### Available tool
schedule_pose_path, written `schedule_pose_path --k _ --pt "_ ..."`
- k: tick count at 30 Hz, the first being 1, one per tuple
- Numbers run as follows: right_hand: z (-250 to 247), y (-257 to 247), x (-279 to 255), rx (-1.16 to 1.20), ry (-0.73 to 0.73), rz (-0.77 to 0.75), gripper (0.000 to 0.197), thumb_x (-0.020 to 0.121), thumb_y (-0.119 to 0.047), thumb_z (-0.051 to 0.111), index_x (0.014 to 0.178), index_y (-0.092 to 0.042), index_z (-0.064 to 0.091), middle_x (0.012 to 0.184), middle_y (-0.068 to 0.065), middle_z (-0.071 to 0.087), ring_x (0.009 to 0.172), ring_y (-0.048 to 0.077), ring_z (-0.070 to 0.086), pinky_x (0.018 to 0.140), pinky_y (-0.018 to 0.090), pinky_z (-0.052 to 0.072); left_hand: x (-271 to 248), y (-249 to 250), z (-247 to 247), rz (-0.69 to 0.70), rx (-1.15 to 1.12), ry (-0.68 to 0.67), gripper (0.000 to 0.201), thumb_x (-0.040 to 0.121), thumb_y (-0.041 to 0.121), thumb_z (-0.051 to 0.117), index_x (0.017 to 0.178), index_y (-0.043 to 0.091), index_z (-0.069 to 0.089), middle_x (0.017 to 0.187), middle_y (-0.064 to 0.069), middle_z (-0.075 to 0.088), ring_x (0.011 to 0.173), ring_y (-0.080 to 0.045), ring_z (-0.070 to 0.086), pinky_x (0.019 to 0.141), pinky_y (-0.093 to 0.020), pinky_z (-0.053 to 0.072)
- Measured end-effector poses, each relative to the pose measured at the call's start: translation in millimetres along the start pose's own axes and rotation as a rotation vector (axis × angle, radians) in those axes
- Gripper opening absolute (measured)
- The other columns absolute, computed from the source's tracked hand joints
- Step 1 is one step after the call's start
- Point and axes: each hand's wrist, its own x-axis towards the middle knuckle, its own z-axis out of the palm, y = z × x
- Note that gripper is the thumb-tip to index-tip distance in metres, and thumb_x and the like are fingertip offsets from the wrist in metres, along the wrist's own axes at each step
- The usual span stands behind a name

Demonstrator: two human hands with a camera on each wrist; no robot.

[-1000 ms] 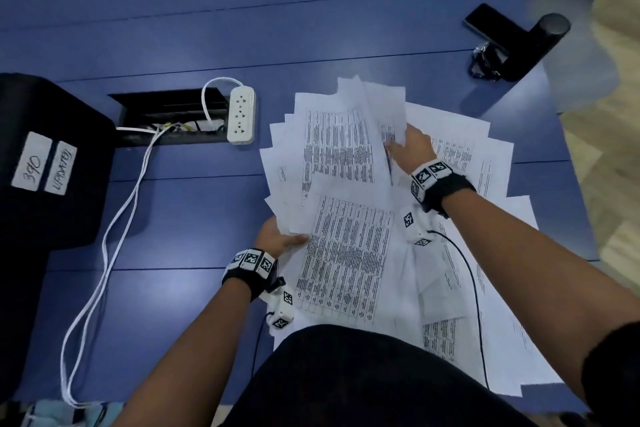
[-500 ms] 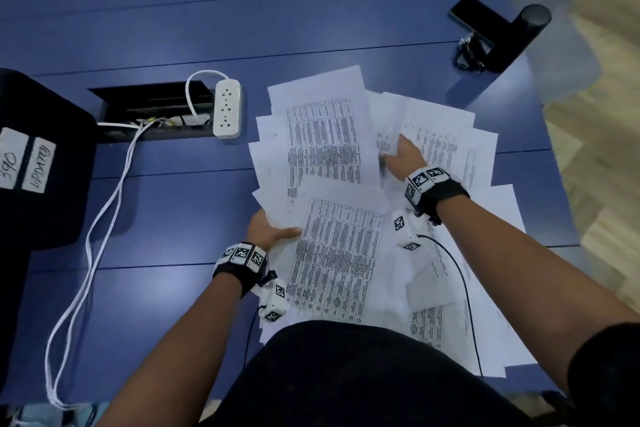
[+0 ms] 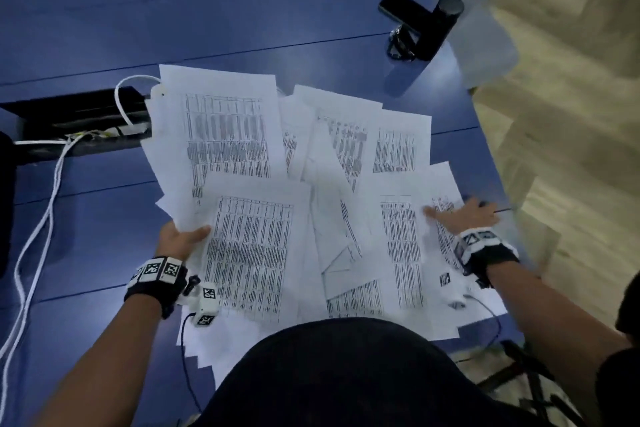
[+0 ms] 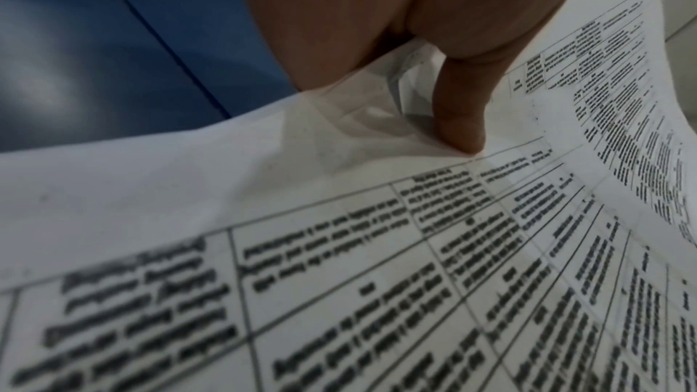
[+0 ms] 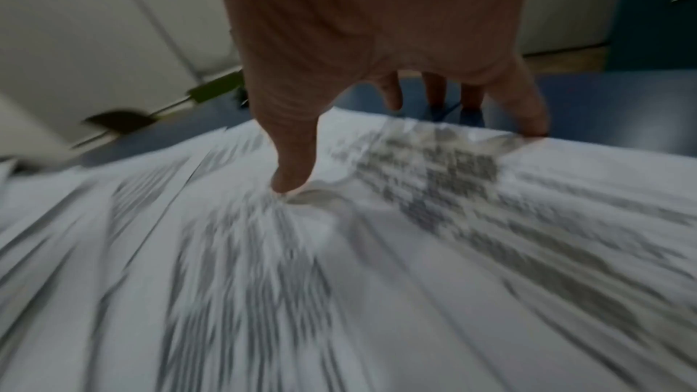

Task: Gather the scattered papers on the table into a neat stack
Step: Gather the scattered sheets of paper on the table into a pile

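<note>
Mid-gather: the papers [image 3: 298, 191] are lying in a loose overlapping fan across the near half of the blue counter [image 3: 242, 10], spilling over the near edge toward the person's body, not squared up yet

Left hand [image 3: 180, 239] is gripping the left edge of a bunch of sheets, thumb on top and fingers underneath, lifting that edge slightly off the counter; the left wrist view is showing the thumb [image 4: 460, 118] pressing down on the printed sheet [image 4: 377, 249]

Right hand [image 3: 464, 215] is lying at the far right edge of the spread, thumb pressing on top of the sheets, fingers reaching past the edge onto the counter. Fingers mostly straight, not clamping anything that I can see. Right wrist view is heavily blurred, so the hand is probably mid-sweep

Judgement: the step is herding the right-hand outliers inward toward the bunch in the left hand

Next move is needing the right hand to be sliding those sheets left without buckling them, then both hands squeezing edges together. Far sheets are covering part of the power strip [image 3: 157, 94] and its cable [image 3: 52, 184], so watching for a snag there
</note>
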Motion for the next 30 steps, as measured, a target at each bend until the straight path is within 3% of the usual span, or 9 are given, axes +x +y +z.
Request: schedule_pose_path --k 2,5,9,11,16,20,25,28,30 --pt "20.6 11.1 -24.7 -0.121 -0.045 -0.107 0.135 0.050 -0.087 0.063 0.151 -0.012 0.013 0.155 0.023 0.010 0.142 0.042 0.015 0.108 0.058 0.026 -2.4 0.9 2.1 -0.015 0.014 -0.006 0.040 0.076 0.006 0.077 0.114 0.001 0.064 0.103 -0.015 0.068 0.100 -0.030 0.064 0.095 -0.045 0.047" --pt "33.9 14.9 -42.0 -0.198 0.025 -0.157 0.133 0.052 -0.084 0.066 0.151 -0.015 0.010 0.154 0.020 0.013 0.138 0.041 0.021 0.103 0.057 0.034 -2.1 1.5 6.9 -0.020 0.048 -0.022 0.039 0.076 0.003 0.076 0.112 -0.003 0.063 0.099 -0.015 0.067 0.097 -0.031 0.063 0.092 -0.044 0.047" --pt "28.3 16.9 -23.4 0.050 0.049 -0.166 0.132 0.053 -0.059 0.085 0.150 -0.006 0.012 0.148 0.025 0.025 0.133 0.039 0.036 0.103 0.046 0.039 -1.0 1.6 13.4 0.011 0.073 -0.048 0.042 0.073 0.003 0.079 0.111 -0.004 0.064 0.101 -0.018 0.068 0.102 -0.035 0.064 0.097 -0.051 0.047" --pt "24.3 15.3 -16.8 0.132 0.017 -0.197 0.128 0.056 -0.048 0.089 0.149 -0.004 0.013 0.148 0.023 0.033 0.134 0.038 0.039 0.103 0.046 0.040 -4.5 4.0 19.1 0.008 0.091 -0.052 0.041 0.075 0.002 0.077 0.112 -0.007 0.062 0.105 -0.018 0.066 0.101 -0.034 0.062 0.094 -0.045 0.047" --pt "11.2 3.0 -8.1 0.100 -0.115 -0.373 0.088 0.063 -0.029 0.090 0.136 -0.007 0.045 0.132 0.012 0.059 0.119 0.032 0.056 0.094 0.038 0.048 -8.9 10.3 34.8 0.059 0.160 -0.022 0.040 0.078 -0.001 0.074 0.114 -0.011 0.060 0.113 -0.028 0.064 0.105 -0.037 0.062 0.089 -0.041 0.046" --pt "-44.5 -0.9 -11.9 0.192 -0.052 -0.555 0.066 0.074 -0.022 0.082 0.132 -0.008 0.051 0.125 0.008 0.060 0.111 0.026 0.057 0.087 0.035 0.044 -11.4 16.9 39.0 0.059 0.226 -0.002 0.039 0.080 -0.002 0.072 0.116 -0.012 0.059 0.117 -0.028 0.063 0.110 -0.040 0.060 0.091 -0.043 0.045" --pt "-124.7 -10.7 -46.0 0.260 -0.098 -0.858 0.063 0.076 -0.023 0.079 0.132 -0.022 0.052 0.124 -0.001 0.060 0.109 0.020 0.057 0.094 0.042 0.046 -12.0 26.6 39.4 0.019 0.225 0.011 0.041 0.080 -0.004 0.072 0.118 -0.011 0.057 0.119 -0.027 0.062 0.112 -0.040 0.060 0.095 -0.045 0.046" --pt "-160.0 -19.4 -77.7 0.435 -0.098 -0.843 0.047 0.073 -0.024 0.078 0.108 -0.046 0.056 0.099 -0.013 0.067 0.088 0.010 0.064 0.083 0.034 0.051 -10.3 29.1 37.8 -0.047 0.197 -0.013 0.041 0.079 -0.002 0.072 0.117 -0.007 0.057 0.118 -0.025 0.063 0.111 -0.037 0.060 0.094 -0.044 0.047" --pt "-174.3 -26.6 -90.3 0.595 -0.122 -0.819 0.044 0.074 -0.017 0.076 0.111 -0.033 0.059 0.088 -0.019 0.071 0.079 -0.004 0.066 0.072 0.017 0.054 -11.2 32.2 37.1 -0.060 0.197 -0.026 0.041 0.081 -0.003 0.071 0.119 -0.007 0.056 0.119 -0.024 0.063 0.110 -0.037 0.060 0.092 -0.042 0.047"
